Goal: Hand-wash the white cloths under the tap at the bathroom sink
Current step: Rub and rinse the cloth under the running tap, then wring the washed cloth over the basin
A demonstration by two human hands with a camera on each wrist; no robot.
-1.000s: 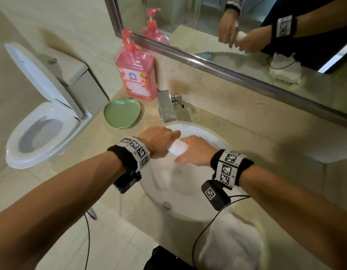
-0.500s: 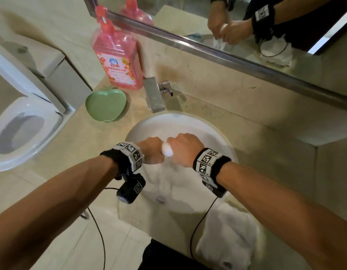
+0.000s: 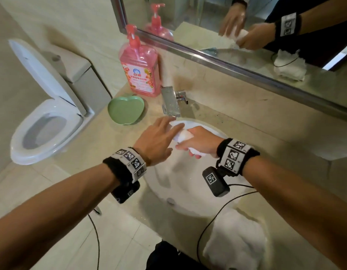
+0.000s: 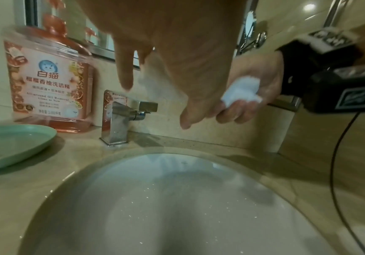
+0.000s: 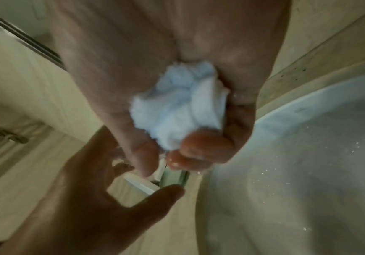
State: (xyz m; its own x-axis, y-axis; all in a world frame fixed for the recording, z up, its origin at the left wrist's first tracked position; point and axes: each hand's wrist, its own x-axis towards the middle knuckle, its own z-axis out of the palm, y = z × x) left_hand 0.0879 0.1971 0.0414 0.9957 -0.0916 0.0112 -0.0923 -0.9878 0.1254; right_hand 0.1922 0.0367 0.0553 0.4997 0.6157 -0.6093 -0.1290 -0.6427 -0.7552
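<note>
Soft, even indoor light; wide-angle bending at the edges; both wrist views dim, grainy and motion-blurred.

The left hand (image 3: 157, 140) has been opened, its fingers now straightened beside the white cloth (image 3: 183, 135), which is left gripped, apparently alone, by the right hand (image 3: 200, 143), mid-frame.

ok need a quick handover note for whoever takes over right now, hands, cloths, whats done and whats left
Left hand: open, fingers spread, over the sink beside the cloth, not gripping it.
Right hand: grips the bunched white cloth over the basin, just in front of the tap.
Second white cloth lies on the counter at the near right of the sink.
Done: cannot tell how far the held cloth is washed; no running water visible.
Left: finish the held cloth, then wash the one on the counter.
</note>
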